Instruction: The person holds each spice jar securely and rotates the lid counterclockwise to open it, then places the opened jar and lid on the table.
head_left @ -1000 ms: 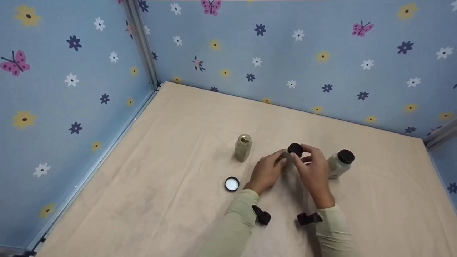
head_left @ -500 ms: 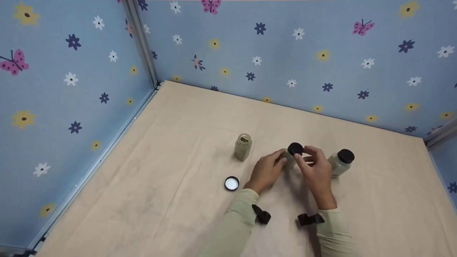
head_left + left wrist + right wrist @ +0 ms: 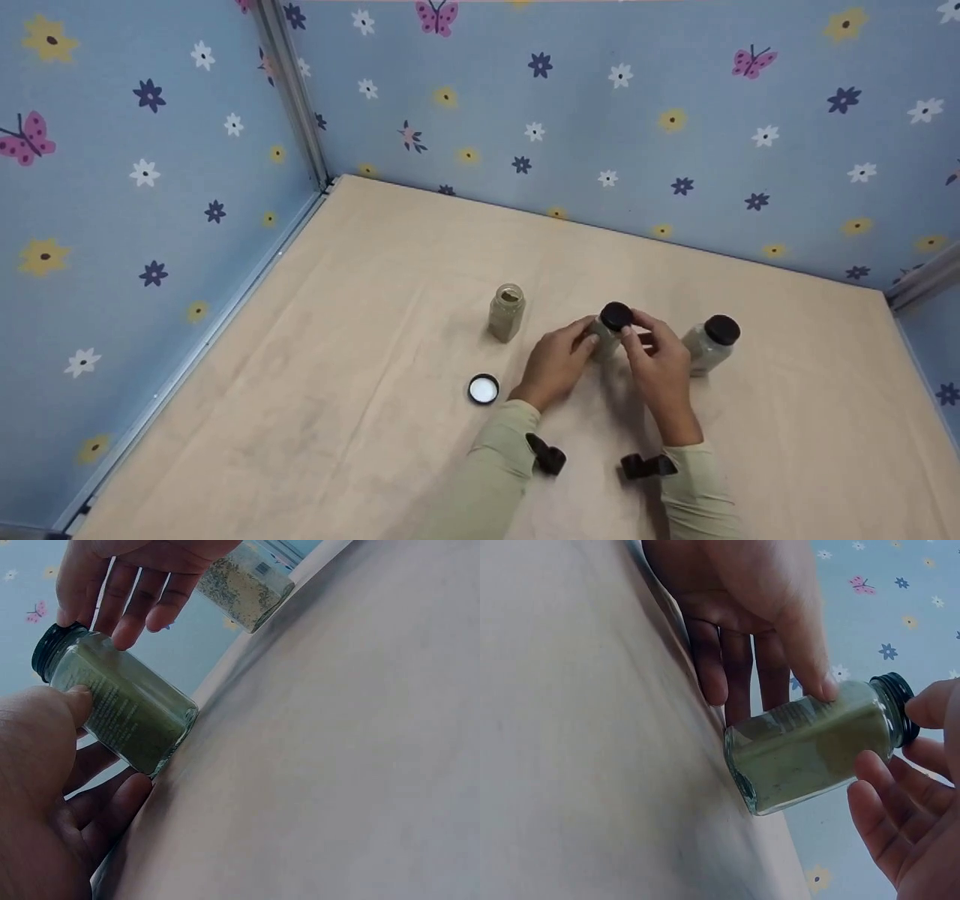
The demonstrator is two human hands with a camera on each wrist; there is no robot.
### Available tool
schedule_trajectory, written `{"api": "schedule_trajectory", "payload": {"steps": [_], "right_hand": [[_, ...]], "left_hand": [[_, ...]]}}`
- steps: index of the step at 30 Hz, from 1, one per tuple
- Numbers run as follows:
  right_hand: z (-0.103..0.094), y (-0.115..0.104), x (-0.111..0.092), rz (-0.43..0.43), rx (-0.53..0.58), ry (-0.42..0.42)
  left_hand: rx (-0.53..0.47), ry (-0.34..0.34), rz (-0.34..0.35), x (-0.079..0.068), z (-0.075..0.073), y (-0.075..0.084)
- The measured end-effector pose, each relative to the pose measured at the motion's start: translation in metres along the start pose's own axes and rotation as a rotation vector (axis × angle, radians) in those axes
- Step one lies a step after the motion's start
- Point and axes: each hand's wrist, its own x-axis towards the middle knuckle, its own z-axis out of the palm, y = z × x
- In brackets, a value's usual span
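Observation:
Near the middle of the table, a square-sided glass jar (image 3: 127, 712) filled with green powder stands upright under a black lid (image 3: 616, 316). My left hand (image 3: 556, 365) grips the jar's body from the left, its thumb across the printed side. With thumb and fingers at the lid's edge, my right hand (image 3: 664, 375) pinches the black cap from the right, the other fingers loosely bent beside the glass. The jar's base is at the tabletop in both wrist views.
An uncapped glass jar (image 3: 507, 315) stands to the left, and a black lid (image 3: 484, 389) lies white inside up in front of it. Right of my hands is a capped jar (image 3: 709, 349) of dried flakes. Flower-patterned walls (image 3: 570, 112) border the table (image 3: 337, 315).
My right thumb has shifted slightly rightward round the lid's edge. The left hand keeps its grip on the jar, and the head view has moved a little.

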Motion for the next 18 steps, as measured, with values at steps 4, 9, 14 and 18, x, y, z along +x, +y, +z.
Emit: {"api": "schedule_trajectory", "payload": {"steps": [4,9,14,18], "right_hand": [[0.001,-0.0005,-0.0001,-0.014,-0.018,-0.007],[0.0023,-0.0007,-0.0003,-0.01,-0.034,-0.016],[0.0028,-0.002,0.0001,-0.003,-0.034,-0.019],[0.0018,-0.003,0.0018,0.013,-0.036,-0.022]], "left_hand": [[0.003,0.003,0.006,-0.0009,0.0003,0.0],[0.025,0.005,0.007,-0.0017,-0.0001,0.0001],[0.033,0.014,0.013,-0.0014,0.0006,-0.0007],[0.037,0.01,0.009,-0.0002,0.0004,0.0003]]}}
